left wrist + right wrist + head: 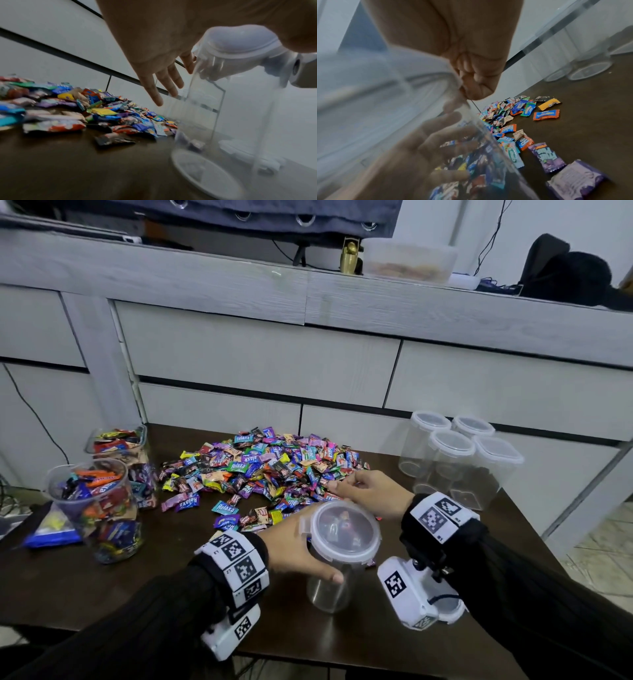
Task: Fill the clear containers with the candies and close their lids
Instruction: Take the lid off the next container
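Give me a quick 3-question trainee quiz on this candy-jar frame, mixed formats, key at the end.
1. True or false: the two filled containers at the table's left edge have their lids on.
2. Multiple choice: the left hand is at A) the candy pile, B) the side of the lidded jar near the table's front, C) the blue packet.
3. Fill in: the empty lidded containers stand in a group at the table's far ____ corner.

Key
1. False: both are open at the top.
2. B: the left hand is against the jar's side, while the right hand is at the far edge of its lid.
3. Right.
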`<action>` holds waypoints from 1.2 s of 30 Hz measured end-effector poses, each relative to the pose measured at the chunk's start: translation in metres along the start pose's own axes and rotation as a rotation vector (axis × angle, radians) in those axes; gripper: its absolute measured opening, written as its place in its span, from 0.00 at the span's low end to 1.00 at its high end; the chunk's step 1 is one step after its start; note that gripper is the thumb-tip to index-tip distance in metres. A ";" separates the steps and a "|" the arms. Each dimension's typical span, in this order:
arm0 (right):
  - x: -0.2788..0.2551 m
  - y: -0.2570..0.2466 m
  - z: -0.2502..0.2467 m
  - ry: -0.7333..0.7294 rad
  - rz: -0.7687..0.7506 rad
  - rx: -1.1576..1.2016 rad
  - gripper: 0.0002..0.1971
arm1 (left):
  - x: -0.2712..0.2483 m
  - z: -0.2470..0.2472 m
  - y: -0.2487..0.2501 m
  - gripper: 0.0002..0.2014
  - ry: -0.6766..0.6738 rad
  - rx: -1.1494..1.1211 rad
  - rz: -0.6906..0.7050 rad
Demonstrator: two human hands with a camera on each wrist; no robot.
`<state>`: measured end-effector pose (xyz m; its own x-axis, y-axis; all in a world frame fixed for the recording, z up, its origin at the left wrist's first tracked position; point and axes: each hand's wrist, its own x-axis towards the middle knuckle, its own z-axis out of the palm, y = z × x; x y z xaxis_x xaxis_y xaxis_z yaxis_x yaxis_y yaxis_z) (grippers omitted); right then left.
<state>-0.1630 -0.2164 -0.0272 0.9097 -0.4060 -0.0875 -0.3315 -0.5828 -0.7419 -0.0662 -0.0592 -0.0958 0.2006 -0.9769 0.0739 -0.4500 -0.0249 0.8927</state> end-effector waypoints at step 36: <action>-0.092 0.121 -0.026 -0.044 0.271 -0.711 0.39 | 0.005 0.011 -0.002 0.46 -0.057 -0.182 -0.080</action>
<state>-0.2935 -0.2676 -0.0916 0.7776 -0.5797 -0.2434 -0.6126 -0.7858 -0.0856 -0.0745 -0.0661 -0.1018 0.1776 -0.9839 -0.0208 -0.2693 -0.0690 0.9606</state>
